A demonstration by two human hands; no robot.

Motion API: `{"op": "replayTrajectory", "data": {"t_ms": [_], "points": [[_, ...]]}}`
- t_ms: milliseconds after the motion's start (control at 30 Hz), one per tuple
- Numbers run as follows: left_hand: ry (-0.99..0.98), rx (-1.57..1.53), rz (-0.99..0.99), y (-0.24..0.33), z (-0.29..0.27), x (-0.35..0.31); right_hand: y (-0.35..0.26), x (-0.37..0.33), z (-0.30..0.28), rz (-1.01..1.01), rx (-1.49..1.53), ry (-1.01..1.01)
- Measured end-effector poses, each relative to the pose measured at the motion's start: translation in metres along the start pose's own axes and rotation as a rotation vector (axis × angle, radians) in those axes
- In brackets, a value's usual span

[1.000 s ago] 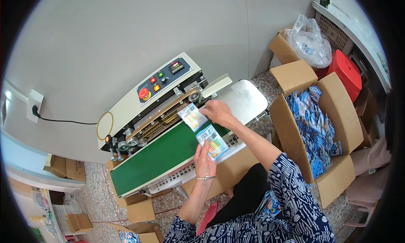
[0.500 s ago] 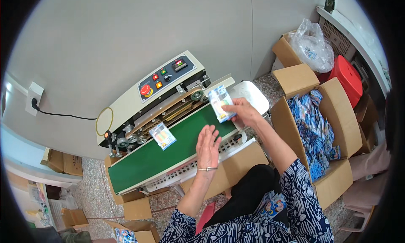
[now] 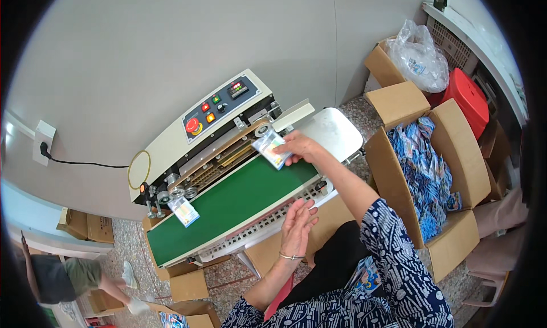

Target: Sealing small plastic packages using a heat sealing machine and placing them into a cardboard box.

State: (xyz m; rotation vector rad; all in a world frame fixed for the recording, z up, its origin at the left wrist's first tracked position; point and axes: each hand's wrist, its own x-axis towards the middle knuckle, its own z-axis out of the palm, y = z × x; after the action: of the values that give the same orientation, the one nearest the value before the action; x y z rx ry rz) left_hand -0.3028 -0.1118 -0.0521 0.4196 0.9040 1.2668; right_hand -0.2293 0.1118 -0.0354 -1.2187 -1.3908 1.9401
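Right hand pinches packet at green belt's far edge; left hand empty

Right hand [image 3: 299, 148]: thumb and fingers closed on one side of a flat clear-and-blue packet [image 3: 268, 148], over the far edge of the green belt [image 3: 245, 191], toward its right end. Left hand [image 3: 298, 228]: fingers loosely bent and a bit apart, nothing in it, just off the belt's near edge; bangle [image 3: 292, 256] on wrist. Second packet [image 3: 184, 213] near belt's left end, upper edge by the rollers. Sealing machine [image 3: 162, 157] runs along belt's far side, control panel [image 3: 228, 99] on top, lights lit. Metal plate [image 3: 336, 131] off belt's right end. Right of belt: carton [image 3: 393, 180] full of blue packets [image 3: 419, 168]; farther right, red stool [image 3: 468, 100]. Another person [image 3: 54, 279] well left of belt, partly cut off by picture rim.
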Motion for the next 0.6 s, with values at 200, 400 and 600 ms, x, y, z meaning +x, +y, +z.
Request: {"op": "replayTrajectory", "data": {"t_ms": [200, 400, 600], "points": [[-0.054, 0.056, -0.098, -0.013, 0.004, -0.011, 0.015, -0.002, 0.051, -0.117, -0.185, -0.076], [-0.034, 0.222, -0.146, -0.014, -0.006, -0.017, -0.008, -0.099, 0.043, -0.437, -1.084, 0.220], [-0.385, 0.611, -0.090, -0.046, 0.007, -0.041, 0.034, -0.227, -0.077, -0.330, -1.008, 0.488]]}}
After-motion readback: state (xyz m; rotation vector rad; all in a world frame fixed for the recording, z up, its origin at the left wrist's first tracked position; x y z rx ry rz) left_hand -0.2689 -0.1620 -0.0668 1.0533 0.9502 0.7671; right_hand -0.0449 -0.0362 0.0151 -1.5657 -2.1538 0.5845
